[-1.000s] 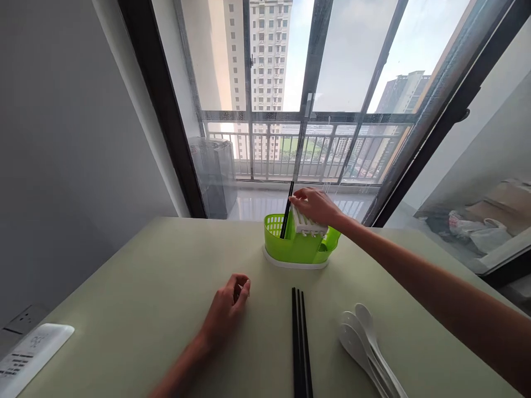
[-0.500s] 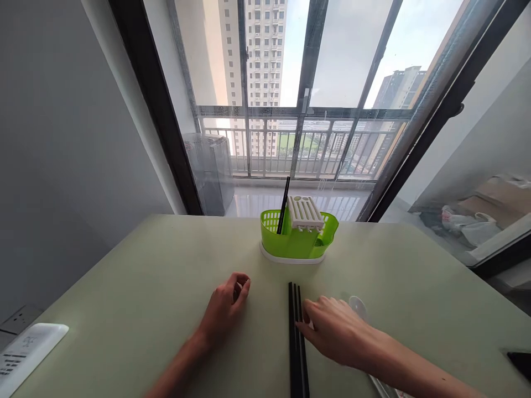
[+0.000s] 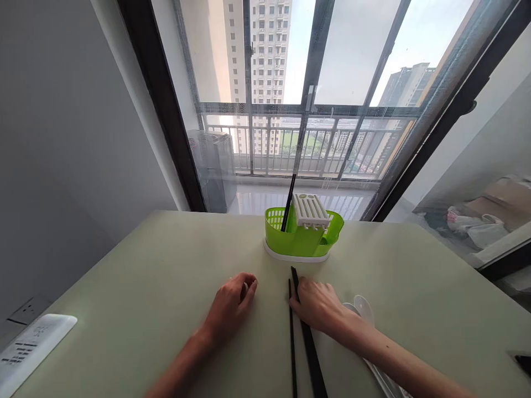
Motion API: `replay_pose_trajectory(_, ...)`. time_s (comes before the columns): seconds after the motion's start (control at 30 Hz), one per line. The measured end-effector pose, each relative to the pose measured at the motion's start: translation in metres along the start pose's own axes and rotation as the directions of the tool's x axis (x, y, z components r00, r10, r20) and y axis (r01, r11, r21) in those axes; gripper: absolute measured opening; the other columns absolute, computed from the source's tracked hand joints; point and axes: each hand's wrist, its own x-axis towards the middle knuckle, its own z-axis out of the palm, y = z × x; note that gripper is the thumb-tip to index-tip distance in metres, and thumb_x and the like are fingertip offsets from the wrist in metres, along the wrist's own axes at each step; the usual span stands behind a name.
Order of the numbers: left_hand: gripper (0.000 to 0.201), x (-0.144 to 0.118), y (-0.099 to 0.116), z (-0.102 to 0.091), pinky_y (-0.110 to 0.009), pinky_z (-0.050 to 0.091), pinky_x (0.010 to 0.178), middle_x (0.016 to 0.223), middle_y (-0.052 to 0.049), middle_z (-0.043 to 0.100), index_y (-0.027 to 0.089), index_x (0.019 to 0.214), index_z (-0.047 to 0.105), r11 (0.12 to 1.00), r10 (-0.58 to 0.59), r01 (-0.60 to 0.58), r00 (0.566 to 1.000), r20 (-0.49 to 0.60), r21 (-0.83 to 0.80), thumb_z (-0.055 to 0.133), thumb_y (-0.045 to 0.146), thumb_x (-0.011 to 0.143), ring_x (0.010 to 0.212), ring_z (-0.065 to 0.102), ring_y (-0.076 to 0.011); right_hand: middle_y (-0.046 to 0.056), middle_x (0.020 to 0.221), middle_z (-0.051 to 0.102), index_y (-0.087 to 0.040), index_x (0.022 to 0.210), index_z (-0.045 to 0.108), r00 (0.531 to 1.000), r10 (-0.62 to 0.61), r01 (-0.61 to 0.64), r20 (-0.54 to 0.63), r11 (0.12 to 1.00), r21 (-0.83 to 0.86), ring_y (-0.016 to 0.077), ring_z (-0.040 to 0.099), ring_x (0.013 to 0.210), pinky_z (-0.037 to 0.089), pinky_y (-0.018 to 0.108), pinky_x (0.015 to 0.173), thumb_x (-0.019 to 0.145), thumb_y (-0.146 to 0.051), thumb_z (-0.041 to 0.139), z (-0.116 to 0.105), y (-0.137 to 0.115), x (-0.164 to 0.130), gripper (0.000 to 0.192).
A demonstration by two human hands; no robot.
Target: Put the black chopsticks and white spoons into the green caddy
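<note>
My right hand is closed on several black chopsticks, which slant across the tabletop with their tips pointing away from me. A single black chopstick lies just left of them, beside my right thumb. My left hand rests on the table with its fingers loosely curled and nothing visible in them. Beyond both hands stands a green utensil caddy with a white slatted top and a white base. A pair of black chopsticks leans upright in its left compartment.
White spoons lie right of my right hand, partly under my forearm. A white power strip sits at the table's left edge. The pale green table ends before a glass door. A dark object shows at the right edge.
My right hand has closed on chopsticks and shifted them forward and tilted them, leaving one on the left. My left hand stays much the same. The view has shifted slightly.
</note>
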Motion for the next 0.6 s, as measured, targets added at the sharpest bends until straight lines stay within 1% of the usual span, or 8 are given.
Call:
replay_pose_trajectory(0.17,0.032,-0.001,0.001,0.000,-0.031,0.047,0.074,0.092,-0.005,0.071,0.022,0.098,0.063,1.000,0.012,-0.012,1.000,-0.010,-0.003,0.041,0.044,0.099,0.077,0.063,-0.0191,0.020,0.099,0.075,-0.012,0.102,0.070,1.000,0.013,-0.013,-0.004,1.000,0.002,0.0304,0.073,0.093,0.047,0.033,0.074,0.092,-0.020,0.044,0.000,-0.009,-0.003,0.029)
replay_pose_trajectory(0.27,0.032,-0.001,0.001,0.001,-0.031,0.047,0.074,0.092,-0.005,0.071,0.022,0.097,0.063,1.000,0.024,-0.024,1.000,-0.012,0.004,0.040,0.045,0.100,0.078,0.063,-0.0194,0.019,0.099,0.076,-0.012,0.102,0.069,1.000,0.003,-0.003,0.002,1.000,0.002,0.0318,0.073,0.095,0.047,0.034,0.074,0.092,-0.020,0.044,-0.002,-0.014,-0.010,0.028)
replay_pose_trajectory(0.43,0.030,-0.002,0.003,0.001,-0.031,0.046,0.075,0.090,-0.004,0.070,0.022,0.096,0.062,0.999,0.039,-0.039,0.999,-0.018,0.018,0.041,0.043,0.100,0.077,0.062,-0.0190,0.018,0.099,0.076,-0.012,0.102,0.068,1.000,-0.002,0.002,0.020,1.000,-0.009,0.0317,0.073,0.094,0.044,0.033,0.070,0.094,-0.017,0.043,-0.004,-0.016,-0.018,0.027)
replay_pose_trajectory(0.53,0.030,-0.002,0.003,0.000,-0.031,0.046,0.075,0.089,-0.004,0.069,0.022,0.094,0.062,0.999,0.043,-0.042,0.999,-0.011,0.026,0.041,0.042,0.100,0.077,0.061,-0.0189,0.017,0.100,0.076,-0.014,0.100,0.069,1.000,-0.018,0.019,0.014,0.999,-0.032,0.0314,0.073,0.094,0.042,0.031,0.066,0.092,-0.011,0.043,-0.001,-0.014,-0.019,0.027)
replay_pose_trajectory(0.6,0.030,-0.002,0.003,0.000,-0.031,0.046,0.075,0.089,-0.005,0.069,0.022,0.093,0.062,0.999,0.045,-0.044,0.999,-0.004,0.032,0.041,0.042,0.100,0.078,0.062,-0.0193,0.017,0.097,0.076,-0.014,0.099,0.069,1.000,-0.013,0.013,0.004,0.999,-0.034,0.0317,0.074,0.090,0.039,0.031,0.062,0.091,-0.010,0.043,0.002,-0.011,-0.018,0.027)
